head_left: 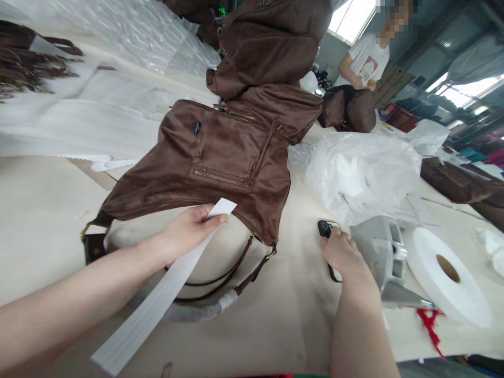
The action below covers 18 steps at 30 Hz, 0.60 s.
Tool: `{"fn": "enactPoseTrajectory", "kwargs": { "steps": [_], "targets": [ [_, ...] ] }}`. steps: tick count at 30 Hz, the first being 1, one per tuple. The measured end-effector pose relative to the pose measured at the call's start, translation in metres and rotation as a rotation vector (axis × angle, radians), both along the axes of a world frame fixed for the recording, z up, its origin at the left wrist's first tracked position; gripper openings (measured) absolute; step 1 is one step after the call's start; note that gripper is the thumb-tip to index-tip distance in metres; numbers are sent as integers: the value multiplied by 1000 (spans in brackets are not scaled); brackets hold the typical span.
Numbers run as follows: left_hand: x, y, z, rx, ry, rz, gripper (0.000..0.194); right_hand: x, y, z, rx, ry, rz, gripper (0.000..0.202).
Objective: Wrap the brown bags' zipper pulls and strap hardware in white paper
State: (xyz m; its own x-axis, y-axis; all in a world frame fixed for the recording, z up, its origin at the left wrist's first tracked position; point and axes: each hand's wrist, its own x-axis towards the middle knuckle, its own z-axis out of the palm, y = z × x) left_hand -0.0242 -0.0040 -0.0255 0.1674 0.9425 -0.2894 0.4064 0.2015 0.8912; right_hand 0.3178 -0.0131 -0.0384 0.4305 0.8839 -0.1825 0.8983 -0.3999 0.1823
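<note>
1. Brown leather handbag (220,163) lies flat on the worktop (47,210), straps toward the person.
2. White paper strip (157,299) — pinched in the left hand (189,228), over the bag's lower edge.
3. Right hand (342,252) — fingers curled on a small black device (324,228).

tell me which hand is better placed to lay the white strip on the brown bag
Left, probably: the left hand already pinches the white strip right beside the brown bag. The right hand rests on a small black device.
</note>
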Motion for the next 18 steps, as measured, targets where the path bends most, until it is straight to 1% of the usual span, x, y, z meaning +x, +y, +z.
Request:
{"fn": "enactPoseTrajectory", "kwargs": {
  "steps": [7,11,15,18],
  "targets": [
    [-2,3,-5,26,-7,-67,42,5,3,1,-51,0,14,46],
    [-3,3,-7,29,-3,-70,41,5,2,3,-60,7,34,45],
    [-2,3,-7,23,7,-71,41,4,0,3,-50,17,19,47],
    [-1,2,-5,17,10,-67,41,9,0,1,-33,29,12,47]
  ]
}}
